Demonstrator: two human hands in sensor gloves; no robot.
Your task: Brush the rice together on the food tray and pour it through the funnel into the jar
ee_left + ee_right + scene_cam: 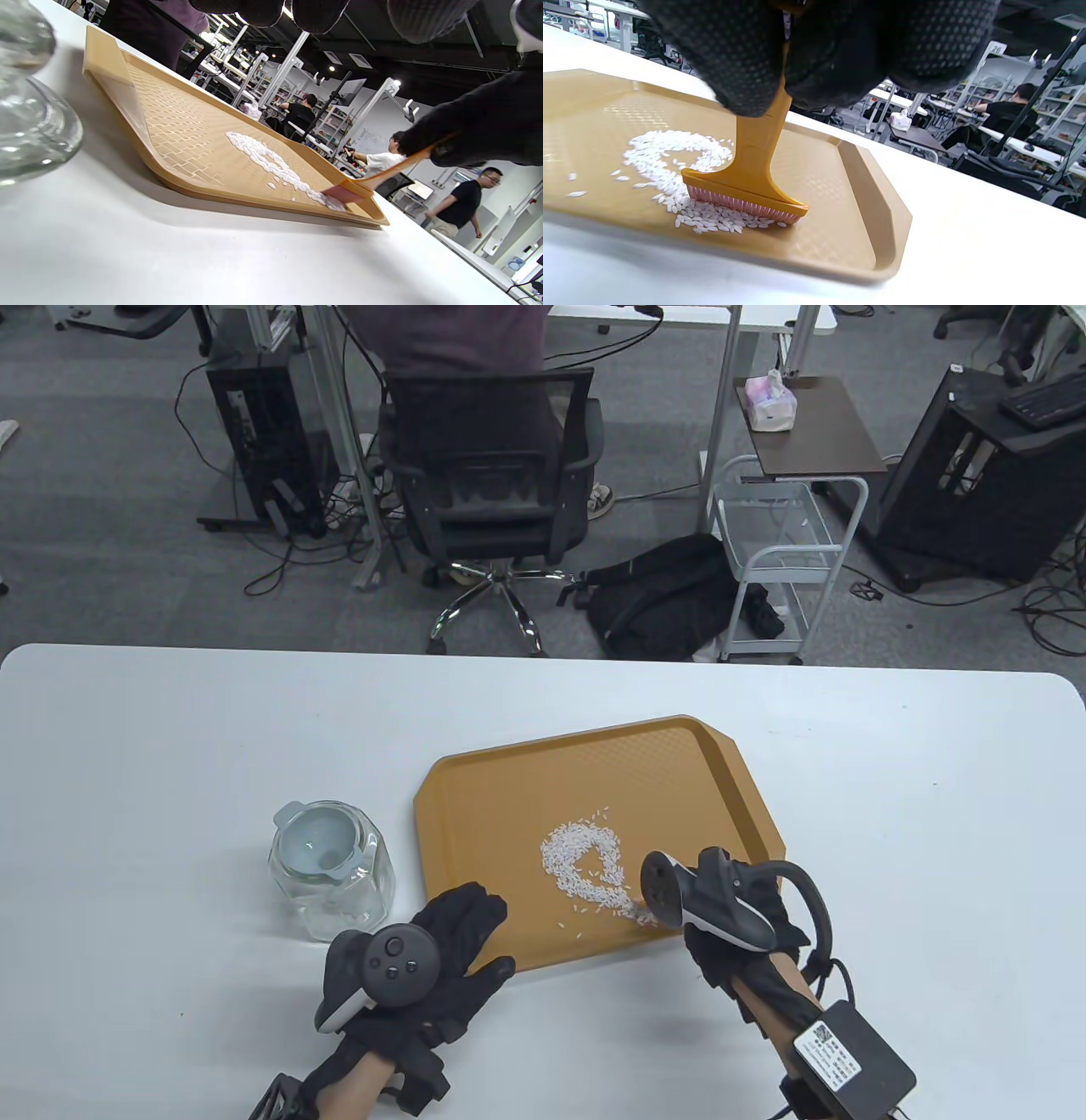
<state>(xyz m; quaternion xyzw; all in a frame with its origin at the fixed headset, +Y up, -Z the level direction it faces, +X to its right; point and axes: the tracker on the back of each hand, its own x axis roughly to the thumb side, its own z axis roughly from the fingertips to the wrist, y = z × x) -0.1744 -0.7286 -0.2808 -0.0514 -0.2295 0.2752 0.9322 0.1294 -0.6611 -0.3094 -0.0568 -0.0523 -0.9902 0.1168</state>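
An orange food tray (pixel 526 789) lies on the white table (pixel 170 746). White rice (pixel 584 858) forms a loose ring in its near half, with a trail toward the near edge. My right hand (pixel 736 918) grips the orange handle of a brush (pixel 746 186), whose pink bristles press into the rice (pixel 666 161) by the tray's near rim (pixel 865 199). My left hand (pixel 472 926) lies flat with straight fingers at the tray's near-left corner, holding nothing. A clear glass jar (pixel 333 882) with a pale funnel (pixel 318 841) in its mouth stands left of the tray.
Beyond the table's far edge are an office chair (pixel 488 475) with a seated person, a black backpack (pixel 662 594) and a white wire cart (pixel 780 560). The jar (pixel 29 106) stands close to the left of my left hand.
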